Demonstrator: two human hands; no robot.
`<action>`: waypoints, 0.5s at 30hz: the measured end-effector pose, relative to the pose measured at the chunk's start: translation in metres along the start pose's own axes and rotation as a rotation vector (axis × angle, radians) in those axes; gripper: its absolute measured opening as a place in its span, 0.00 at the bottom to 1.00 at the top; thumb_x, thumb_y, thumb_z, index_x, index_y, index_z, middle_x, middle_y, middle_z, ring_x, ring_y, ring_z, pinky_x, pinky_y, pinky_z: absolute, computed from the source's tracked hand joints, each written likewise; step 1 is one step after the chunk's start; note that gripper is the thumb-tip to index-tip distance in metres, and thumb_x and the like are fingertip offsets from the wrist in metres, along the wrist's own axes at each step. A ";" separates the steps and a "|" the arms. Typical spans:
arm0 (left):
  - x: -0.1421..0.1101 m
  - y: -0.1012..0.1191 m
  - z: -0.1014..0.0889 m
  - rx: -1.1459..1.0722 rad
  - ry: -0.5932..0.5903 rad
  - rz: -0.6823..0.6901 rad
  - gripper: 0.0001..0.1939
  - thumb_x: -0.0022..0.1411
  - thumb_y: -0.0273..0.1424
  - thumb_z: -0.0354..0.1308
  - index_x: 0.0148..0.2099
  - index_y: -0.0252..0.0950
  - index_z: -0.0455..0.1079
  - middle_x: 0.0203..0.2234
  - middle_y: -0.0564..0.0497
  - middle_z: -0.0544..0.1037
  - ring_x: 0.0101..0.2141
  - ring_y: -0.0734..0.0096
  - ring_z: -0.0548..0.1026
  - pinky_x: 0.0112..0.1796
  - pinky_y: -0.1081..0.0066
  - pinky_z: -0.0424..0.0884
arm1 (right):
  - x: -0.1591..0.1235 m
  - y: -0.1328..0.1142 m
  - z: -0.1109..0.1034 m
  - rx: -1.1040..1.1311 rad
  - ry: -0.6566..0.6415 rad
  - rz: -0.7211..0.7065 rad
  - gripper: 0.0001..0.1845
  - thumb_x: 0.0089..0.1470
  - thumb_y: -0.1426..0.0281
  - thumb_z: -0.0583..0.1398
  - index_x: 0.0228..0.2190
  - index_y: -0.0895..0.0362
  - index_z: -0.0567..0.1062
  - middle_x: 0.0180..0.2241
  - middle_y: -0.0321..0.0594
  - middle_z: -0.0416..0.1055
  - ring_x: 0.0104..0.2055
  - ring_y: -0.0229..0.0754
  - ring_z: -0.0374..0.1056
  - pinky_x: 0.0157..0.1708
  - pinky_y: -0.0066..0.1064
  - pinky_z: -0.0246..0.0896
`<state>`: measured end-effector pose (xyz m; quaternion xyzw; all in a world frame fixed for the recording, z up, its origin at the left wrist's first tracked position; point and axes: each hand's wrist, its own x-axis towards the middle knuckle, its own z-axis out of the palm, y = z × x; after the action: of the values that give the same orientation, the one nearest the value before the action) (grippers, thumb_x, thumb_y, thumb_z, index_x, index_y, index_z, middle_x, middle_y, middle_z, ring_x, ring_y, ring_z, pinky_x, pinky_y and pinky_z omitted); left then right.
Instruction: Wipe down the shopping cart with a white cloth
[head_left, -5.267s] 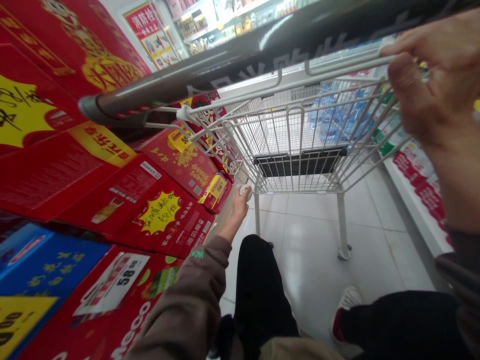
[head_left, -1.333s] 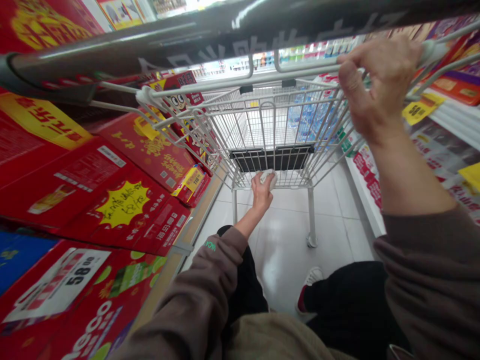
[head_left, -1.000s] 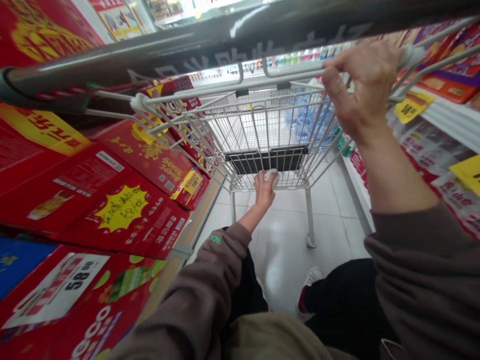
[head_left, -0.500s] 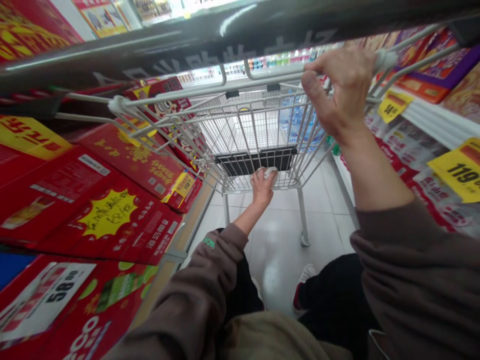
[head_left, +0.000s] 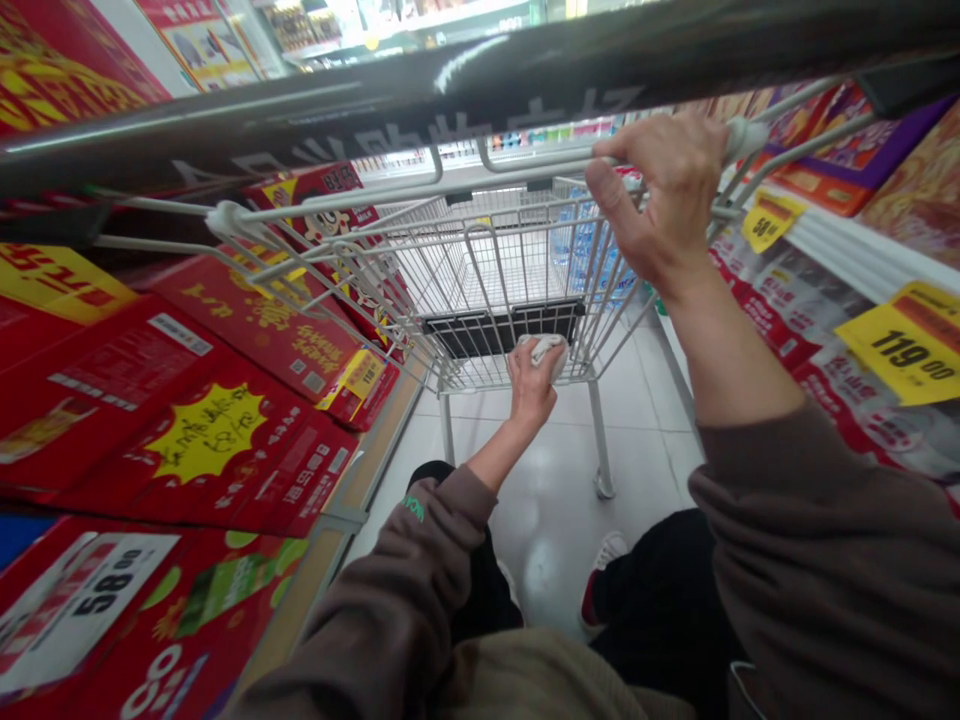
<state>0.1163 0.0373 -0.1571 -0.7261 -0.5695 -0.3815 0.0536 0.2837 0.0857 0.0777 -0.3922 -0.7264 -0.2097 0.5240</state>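
A: What has the left grip (head_left: 531,385) got?

B: A crumpled white wad (head_left: 546,352), tissue or cloth, I can't tell which. The fingers are closed around it, with the forearm stretched low and forward from a brown sleeve (head_left: 420,560). Its long axis doesn't read; it's just a bunched lump at the fingertips, close to the wire end of the shopping cart (head_left: 480,270).

A: And the right grip (head_left: 660,200)?

B: Closed over the cart's white wire rail (head_left: 525,165), fingers curled on top. The rail runs from the grip leftward across the view, and the arm is raised and bent.

A: Which hand is nearer the wad?

B: The left; it's holding it. The wad sits well apart from the right grip, down and to the left of it. Red cartons (head_left: 202,440) are stacked on the left-grip side, and a yellow 119 price tag (head_left: 904,345) is out past the right grip.
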 end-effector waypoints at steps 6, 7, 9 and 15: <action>0.021 0.027 -0.011 -0.040 0.107 0.060 0.35 0.56 0.14 0.51 0.61 0.49 0.72 0.61 0.47 0.63 0.60 0.52 0.60 0.60 0.51 0.63 | 0.000 0.000 -0.001 0.029 -0.009 0.010 0.28 0.61 0.40 0.43 0.37 0.41 0.73 0.44 0.37 0.78 0.51 0.53 0.69 0.54 0.53 0.52; 0.023 0.027 -0.011 -0.038 0.100 0.060 0.35 0.56 0.14 0.51 0.61 0.50 0.71 0.61 0.47 0.63 0.61 0.51 0.60 0.59 0.51 0.63 | 0.000 0.000 -0.001 0.035 -0.013 0.012 0.28 0.61 0.40 0.43 0.37 0.41 0.73 0.44 0.37 0.78 0.51 0.53 0.68 0.55 0.53 0.51; 0.025 0.026 -0.007 -0.024 0.076 0.047 0.36 0.56 0.14 0.51 0.62 0.51 0.70 0.62 0.47 0.63 0.61 0.50 0.59 0.59 0.50 0.63 | 0.000 0.000 -0.001 0.035 -0.015 0.011 0.28 0.61 0.40 0.43 0.37 0.41 0.73 0.44 0.37 0.78 0.51 0.53 0.68 0.55 0.52 0.51; 0.021 0.010 0.008 0.056 -0.043 -0.040 0.40 0.53 0.11 0.53 0.62 0.50 0.70 0.61 0.45 0.64 0.59 0.48 0.59 0.57 0.49 0.64 | -0.001 0.000 -0.002 -0.003 0.007 -0.018 0.30 0.62 0.40 0.41 0.36 0.43 0.73 0.42 0.38 0.78 0.50 0.51 0.69 0.54 0.50 0.54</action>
<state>0.1306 0.0546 -0.1459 -0.7209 -0.5952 -0.3510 0.0542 0.2852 0.0841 0.0777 -0.3859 -0.7275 -0.2169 0.5242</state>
